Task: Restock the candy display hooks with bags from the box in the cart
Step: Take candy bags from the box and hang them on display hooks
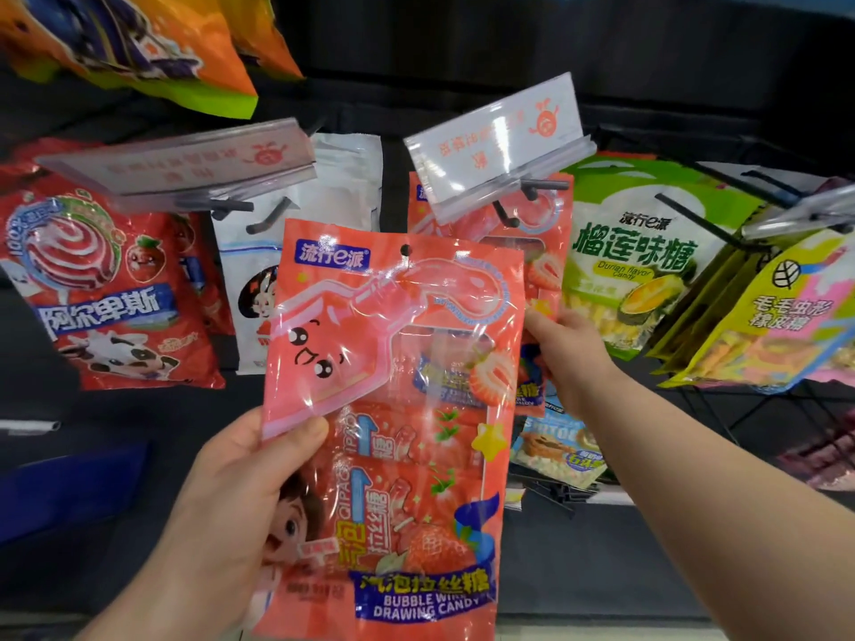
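Strawberry candy bag (393,409) filled the centre of the frame, its left edge pinched by the left hand (231,492), thumb in front. Right hand (571,358) touched the matching hung bags (548,268) below the hook (506,217) at centre right. Its fingertips were hidden, so I could not tell its grasp.

Two hands show: the left hand (231,497) and the right hand (571,351). One pink candy bag (393,409) is held. Two clear price tags (185,161) stand flipped up, and two orange bags (185,43) hang top left.
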`<state>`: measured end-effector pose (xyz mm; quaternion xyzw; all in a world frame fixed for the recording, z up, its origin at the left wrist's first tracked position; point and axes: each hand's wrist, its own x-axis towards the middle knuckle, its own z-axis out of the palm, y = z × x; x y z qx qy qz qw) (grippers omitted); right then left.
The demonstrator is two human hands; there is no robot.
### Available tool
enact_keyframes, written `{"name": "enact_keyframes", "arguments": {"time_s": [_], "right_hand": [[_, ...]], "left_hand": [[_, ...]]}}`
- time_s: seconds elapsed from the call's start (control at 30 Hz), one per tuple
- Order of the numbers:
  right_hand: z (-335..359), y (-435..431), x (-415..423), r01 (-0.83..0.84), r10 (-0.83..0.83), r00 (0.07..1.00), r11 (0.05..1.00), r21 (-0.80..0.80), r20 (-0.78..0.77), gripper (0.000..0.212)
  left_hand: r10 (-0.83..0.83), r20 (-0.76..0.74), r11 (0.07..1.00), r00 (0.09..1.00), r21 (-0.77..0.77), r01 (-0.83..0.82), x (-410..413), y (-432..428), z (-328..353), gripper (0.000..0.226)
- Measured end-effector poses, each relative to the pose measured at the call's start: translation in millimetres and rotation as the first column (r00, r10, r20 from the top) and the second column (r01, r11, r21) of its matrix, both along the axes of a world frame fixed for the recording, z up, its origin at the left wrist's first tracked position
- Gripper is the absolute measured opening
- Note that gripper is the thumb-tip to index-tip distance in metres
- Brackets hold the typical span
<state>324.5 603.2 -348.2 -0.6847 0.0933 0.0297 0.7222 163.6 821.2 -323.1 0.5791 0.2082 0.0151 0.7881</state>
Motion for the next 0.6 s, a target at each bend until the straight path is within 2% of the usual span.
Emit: {"name": "enact_keyframes", "arguments": {"time_s": [0.03, 0.13, 0.17, 0.23, 0.3, 0.37, 0.4, 0.5, 0.53, 0.6], "right_hand": [[-1, -1, 2, 0.008, -0.007, 1.0, 0.999, -0.047, 0.016, 0.016], [3, -5, -9, 0.105, -0.095, 0.994, 0.967, -0.233, 0.056, 0.048], [7, -6, -21, 0.12, -0.104, 0.992, 0.957, -0.263, 0.075, 0.047], [13, -8, -55, 0.026, -0.013, 0.997, 0.982, -0.185, 0.071, 0.037], [18, -11, -91, -0.136, 0.136, 0.991, 0.991, 0.006, -0.013, 0.043], [18, -16, -121, -0.227, 0.231, 0.971, 0.972, 0.062, -0.062, 0.046], [21, -15, -135, -0.229, 0.232, 0.972, 0.971, 0.067, -0.047, 0.046], [20, -21, -151, -0.143, 0.137, 0.986, 0.988, 0.061, 0.098, 0.064], [24, -22, -153, -0.097, 0.09, 0.99, 0.993, 0.071, 0.105, 0.056], [24, -28, -152, -0.066, 0.051, 0.991, 0.991, 0.113, 0.126, 0.016]], "left_hand": [[0.0, -0.003, 1.0, 1.0, 0.006, 0.0, 0, -1, 0, 0.023], [-0.004, -0.013, 1.0, 1.0, -0.006, 0.004, -3, -5, 0, 0.016], [-0.007, -0.022, 1.0, 1.0, -0.019, 0.007, -4, -6, 0, 0.017], [-0.022, -0.037, 0.999, 0.999, -0.039, 0.02, -5, -10, 0, 0.021], [-0.04, -0.04, 0.999, 0.998, -0.039, 0.038, -4, -17, 2, 0.019], [-0.042, -0.021, 0.999, 0.999, -0.023, 0.041, -2, -25, 2, 0.016], [-0.045, -0.012, 0.999, 0.999, -0.022, 0.045, -1, -30, 2, 0.016], [-0.093, -0.005, 0.995, 0.996, -0.029, 0.093, 2, -43, 4, 0.019], [-0.107, -0.005, 0.994, 0.994, -0.032, 0.107, 3, -47, 5, 0.018], [-0.121, 0.002, 0.992, 0.993, -0.036, 0.121, 5, -52, 7, 0.018]]}}
